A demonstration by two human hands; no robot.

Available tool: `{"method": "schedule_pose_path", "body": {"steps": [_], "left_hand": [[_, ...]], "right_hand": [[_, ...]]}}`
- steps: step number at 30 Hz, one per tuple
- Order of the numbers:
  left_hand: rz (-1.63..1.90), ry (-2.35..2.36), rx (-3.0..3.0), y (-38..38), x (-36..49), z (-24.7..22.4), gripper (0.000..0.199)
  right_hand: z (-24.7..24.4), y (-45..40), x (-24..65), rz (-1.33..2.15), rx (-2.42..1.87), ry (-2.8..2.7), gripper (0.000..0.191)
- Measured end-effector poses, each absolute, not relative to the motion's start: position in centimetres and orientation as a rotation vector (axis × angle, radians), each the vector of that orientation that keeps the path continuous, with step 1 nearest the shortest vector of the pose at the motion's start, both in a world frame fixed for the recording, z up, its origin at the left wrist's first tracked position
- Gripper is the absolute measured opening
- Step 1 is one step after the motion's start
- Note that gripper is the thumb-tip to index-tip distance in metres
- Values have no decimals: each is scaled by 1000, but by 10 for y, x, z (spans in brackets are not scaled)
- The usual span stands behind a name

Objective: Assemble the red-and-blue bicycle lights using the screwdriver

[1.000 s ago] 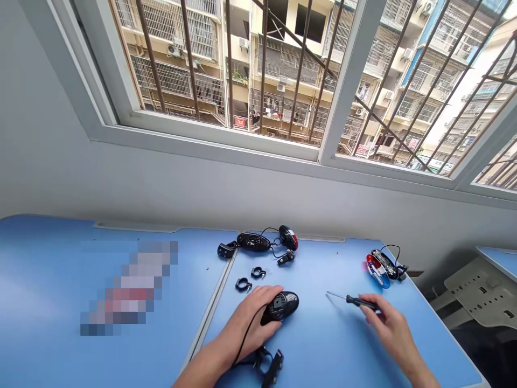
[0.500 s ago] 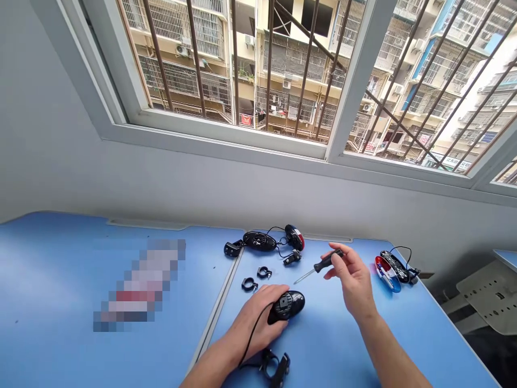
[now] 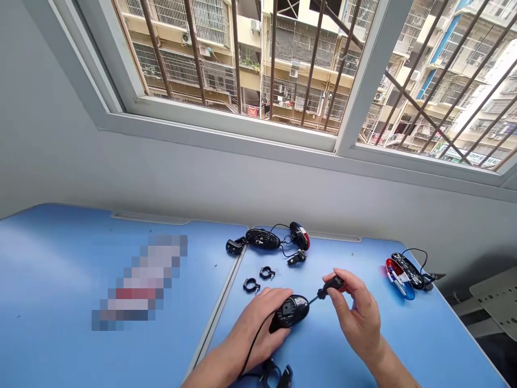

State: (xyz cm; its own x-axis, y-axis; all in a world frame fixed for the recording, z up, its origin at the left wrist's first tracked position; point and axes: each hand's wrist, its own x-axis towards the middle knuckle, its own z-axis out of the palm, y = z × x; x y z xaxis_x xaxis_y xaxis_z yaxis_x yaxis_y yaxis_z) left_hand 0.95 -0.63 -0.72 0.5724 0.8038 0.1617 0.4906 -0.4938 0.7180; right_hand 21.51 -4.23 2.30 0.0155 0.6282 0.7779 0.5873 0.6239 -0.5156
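While I watch from afar, the left hand [image 3: 258, 328] curls closed around a black oval lamp housing [image 3: 290, 313] on the table [image 3: 440, 345]; the right hand [image 3: 357, 315] pinches a screwdriver [image 3: 330, 287], its tip at the housing. A wired lamp set [image 3: 262, 238], a red-and-blue lens unit [image 3: 399, 277] and two black clips [image 3: 266, 272] lie unfitted.

Behind the white window frame [image 3: 226, 129], dark window bars [image 3: 156, 48] cross a view of apartment blocks [image 3: 299, 54]. A pixelated object [image 3: 141, 280] lies on the blue table [image 3: 52, 258], and a red-and-blue lamp [image 3: 399, 277] sits toward its right.

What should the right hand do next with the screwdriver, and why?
Probably set the screwdriver tip squarely into the fastening point on the black oval housing: the right hand has its shaft right at the housing's edge, and the left hand is gripping the housing steady.
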Motion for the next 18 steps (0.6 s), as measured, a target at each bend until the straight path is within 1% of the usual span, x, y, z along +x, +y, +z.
{"method": "schedule_pose_path", "body": {"steps": [11, 18], "left_hand": [[686, 1014, 2192, -7, 11, -5, 46], [678, 1005, 2196, -6, 10, -6, 48]], "right_hand": [[25, -42, 211, -31, -1004, -1722, 27], [26, -42, 210, -39, -989, -1756, 30]]}}
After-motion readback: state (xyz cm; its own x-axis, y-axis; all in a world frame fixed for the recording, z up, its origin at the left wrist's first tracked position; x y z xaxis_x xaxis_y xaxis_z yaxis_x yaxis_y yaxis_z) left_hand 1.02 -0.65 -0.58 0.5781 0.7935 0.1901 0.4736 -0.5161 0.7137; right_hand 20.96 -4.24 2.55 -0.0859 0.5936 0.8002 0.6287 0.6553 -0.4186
